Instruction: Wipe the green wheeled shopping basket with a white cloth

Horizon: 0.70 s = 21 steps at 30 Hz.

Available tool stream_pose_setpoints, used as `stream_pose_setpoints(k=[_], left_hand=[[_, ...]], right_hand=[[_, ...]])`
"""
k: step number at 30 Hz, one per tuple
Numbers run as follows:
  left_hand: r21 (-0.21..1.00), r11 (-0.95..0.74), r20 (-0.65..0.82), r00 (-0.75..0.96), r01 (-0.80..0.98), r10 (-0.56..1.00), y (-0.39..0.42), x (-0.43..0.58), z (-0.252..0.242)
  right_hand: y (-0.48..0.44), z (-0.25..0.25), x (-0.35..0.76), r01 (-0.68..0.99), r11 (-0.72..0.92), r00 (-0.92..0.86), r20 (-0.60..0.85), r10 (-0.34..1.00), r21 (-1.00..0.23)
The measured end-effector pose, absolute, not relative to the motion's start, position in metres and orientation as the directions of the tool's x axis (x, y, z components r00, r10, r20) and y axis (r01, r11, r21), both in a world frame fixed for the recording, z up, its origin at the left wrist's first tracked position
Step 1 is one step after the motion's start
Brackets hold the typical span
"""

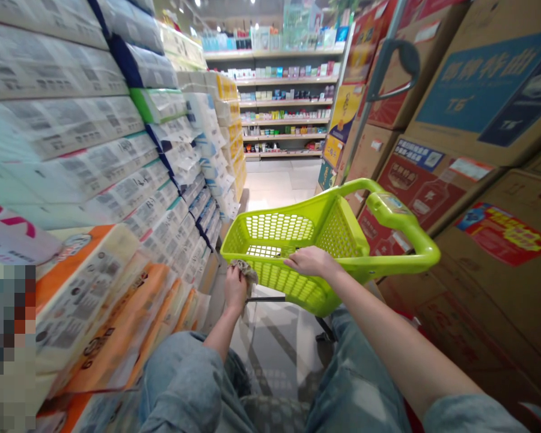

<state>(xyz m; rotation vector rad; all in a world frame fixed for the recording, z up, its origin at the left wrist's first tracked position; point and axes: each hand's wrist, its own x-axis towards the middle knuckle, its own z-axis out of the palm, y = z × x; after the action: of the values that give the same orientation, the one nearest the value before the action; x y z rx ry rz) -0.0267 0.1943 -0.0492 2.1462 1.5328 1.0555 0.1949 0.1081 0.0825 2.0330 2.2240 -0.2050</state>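
A lime-green plastic shopping cart (275,228) stands crosswise in front of my knees, its basket walls full of small holes and its handle pointing right. My left hand (235,287) is closed around a crumpled greyish cloth (246,270), which touches the basket's left end near the rim. With its fingers curled over the near rim, my right hand (313,261) grips the cart around the middle of that side. The basket's floor shows through partly; my right hand hides some of it.
Stacked tissue packs (130,162) line the left side, with orange-edged packs (103,313) close by. Cardboard cartons (469,204) rise on the right, beside an upright metal pole with a grey handle (399,69). Shelves of small goods (284,103) stand at the aisle's far end.
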Motion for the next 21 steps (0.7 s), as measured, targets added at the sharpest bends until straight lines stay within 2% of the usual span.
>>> stream_pose_setpoints(k=[4,8,13,16,21], left_hand=[[0.599,-0.468,0.418,0.245,0.649,0.875,0.184,-0.032,-0.056],[0.567,-0.489,0.365,0.330,0.663,0.871,0.167,-0.030,-0.064],[0.583,-0.350,0.300,0.206,0.733,0.931,0.170,-0.015,-0.055],[0.567,-0.307,0.231,0.209,0.765,0.950,0.180,-0.010,-0.047],[0.605,-0.438,0.286,0.333,0.664,0.899,0.176,-0.018,-0.047]], right_hand=[[0.109,0.083,0.195,0.995,0.094,-0.090,-0.170,0.981,0.017],[0.108,0.083,0.196,0.995,0.096,-0.088,-0.168,0.982,0.041],[0.107,0.084,0.194,0.994,0.106,-0.099,-0.161,0.982,0.033],[0.108,0.085,0.193,0.994,0.104,-0.097,-0.162,0.982,0.033],[0.110,0.084,0.195,0.996,0.086,-0.079,-0.161,0.984,0.038]])
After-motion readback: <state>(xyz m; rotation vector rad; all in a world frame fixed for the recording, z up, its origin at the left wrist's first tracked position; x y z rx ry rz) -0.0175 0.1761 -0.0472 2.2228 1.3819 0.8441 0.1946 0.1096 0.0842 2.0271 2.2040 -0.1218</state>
